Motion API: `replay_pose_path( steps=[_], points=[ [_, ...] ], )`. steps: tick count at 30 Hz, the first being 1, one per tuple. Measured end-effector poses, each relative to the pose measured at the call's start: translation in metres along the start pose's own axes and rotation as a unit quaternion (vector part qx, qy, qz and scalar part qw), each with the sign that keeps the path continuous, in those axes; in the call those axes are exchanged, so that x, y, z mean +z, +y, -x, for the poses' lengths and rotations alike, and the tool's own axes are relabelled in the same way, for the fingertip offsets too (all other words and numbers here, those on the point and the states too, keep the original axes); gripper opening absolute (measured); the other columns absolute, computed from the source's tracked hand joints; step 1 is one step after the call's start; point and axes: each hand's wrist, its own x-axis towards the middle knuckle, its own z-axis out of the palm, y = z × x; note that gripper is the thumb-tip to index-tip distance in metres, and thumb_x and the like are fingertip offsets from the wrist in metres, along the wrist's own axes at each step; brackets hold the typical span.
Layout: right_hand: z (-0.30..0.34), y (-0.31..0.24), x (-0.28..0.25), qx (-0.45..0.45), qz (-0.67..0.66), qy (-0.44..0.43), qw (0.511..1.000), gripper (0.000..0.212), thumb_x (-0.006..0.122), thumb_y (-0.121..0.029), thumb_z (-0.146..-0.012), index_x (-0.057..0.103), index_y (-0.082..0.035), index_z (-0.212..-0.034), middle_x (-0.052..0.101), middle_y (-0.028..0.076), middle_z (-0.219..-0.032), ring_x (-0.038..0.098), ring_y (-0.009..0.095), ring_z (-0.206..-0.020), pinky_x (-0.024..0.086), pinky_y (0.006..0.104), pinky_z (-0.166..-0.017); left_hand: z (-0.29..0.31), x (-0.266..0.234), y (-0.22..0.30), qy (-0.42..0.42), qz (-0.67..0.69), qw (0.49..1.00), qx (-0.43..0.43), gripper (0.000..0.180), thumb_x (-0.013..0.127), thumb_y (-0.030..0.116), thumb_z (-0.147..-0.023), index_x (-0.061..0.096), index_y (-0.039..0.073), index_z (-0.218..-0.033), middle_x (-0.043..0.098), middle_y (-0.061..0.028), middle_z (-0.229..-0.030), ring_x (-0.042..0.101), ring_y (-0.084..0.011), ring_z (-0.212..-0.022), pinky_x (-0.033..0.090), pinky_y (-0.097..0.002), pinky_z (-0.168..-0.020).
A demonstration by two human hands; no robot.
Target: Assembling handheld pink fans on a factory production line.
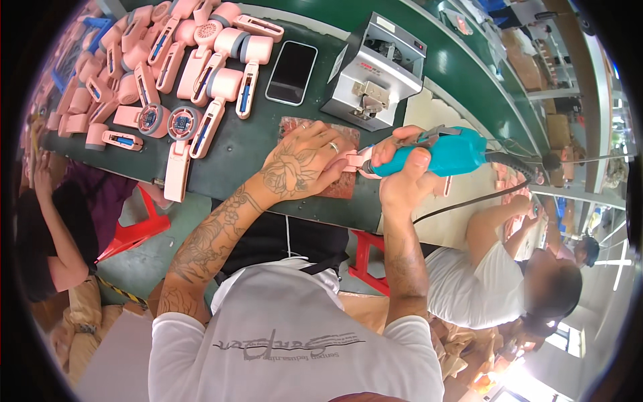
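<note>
My right hand [400, 175] grips a teal electric screwdriver [439, 153], its tip pointing left toward a pink plastic part [356, 161]. My left hand [305, 159], tattooed and wearing a ring, presses that pink part down on a reddish-brown mat [341, 187] at the near edge of the dark green bench [241, 144]. Most of the pink part is hidden under my fingers. A black cable runs from the screwdriver off to the right.
Several pink handheld fan halves [167, 67] lie piled at the bench's far left. A black phone [291, 72] and a grey metal machine [375, 70] sit behind my hands. A seated person in white [482, 281] is at right, another person [47, 234] at left, and red stools [137, 228] stand below.
</note>
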Motion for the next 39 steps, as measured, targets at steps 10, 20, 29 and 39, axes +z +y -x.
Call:
replay_pose_path(
  steps=[10, 20, 29, 39],
  points=[
    [0.003, 0.017, 0.003, -0.03, 0.024, -0.024, 0.999, 0.054, 0.065, -0.053, -0.1, 0.05, -0.001, -0.099, 0.053, 0.009, -0.07, 0.055, 0.021, -0.06, 0.048, 0.0349, -0.056, -0.005, 0.003, 0.002, -0.008, -0.034, 0.999, 0.0, 0.025, 0.064, 0.024, -0.095, 0.069, 0.005, -0.111, 0.064, -0.0096, -0.112, 0.059, -0.0286, -0.106, 0.052, -0.0409, -0.093],
    [0.017, 0.025, -0.013, 0.068, 0.024, 0.03, 0.997, 0.048, 0.056, -0.053, -0.104, 0.053, -0.005, -0.108, 0.054, 0.008, -0.08, 0.056, 0.021, -0.073, 0.053, 0.0382, -0.07, 0.002, 0.003, 0.002, 0.025, 0.006, 0.999, 0.019, 0.023, 0.059, 0.028, -0.099, 0.073, 0.012, -0.106, 0.063, -0.0061, -0.126, 0.059, -0.0302, -0.116, 0.048, -0.0476, -0.101],
    [0.052, -0.046, -0.004, -0.042, -0.132, 0.057, 0.989, 0.068, 0.051, -0.075, -0.096, 0.051, -0.006, -0.101, 0.045, 0.002, -0.062, 0.041, 0.013, -0.049, 0.033, 0.0265, -0.046, 0.041, -0.067, 0.026, 0.09, -0.01, 0.994, -0.063, 0.021, 0.061, 0.023, -0.097, 0.073, 0.014, -0.112, 0.072, -0.0084, -0.114, 0.068, -0.0307, -0.105, 0.056, -0.0394, -0.093],
    [0.073, -0.032, 0.0, 0.004, -0.086, 0.064, 0.994, 0.07, 0.052, -0.075, -0.095, 0.05, -0.006, -0.103, 0.045, 0.002, -0.062, 0.042, 0.014, -0.049, 0.035, 0.0284, -0.046, 0.054, -0.202, -0.148, 0.353, -0.273, 0.873, -0.196, 0.048, 0.055, 0.003, -0.097, 0.048, -0.006, -0.144, 0.052, -0.0274, -0.144, 0.042, -0.0477, -0.141, 0.033, -0.055, -0.119]
  ],
)
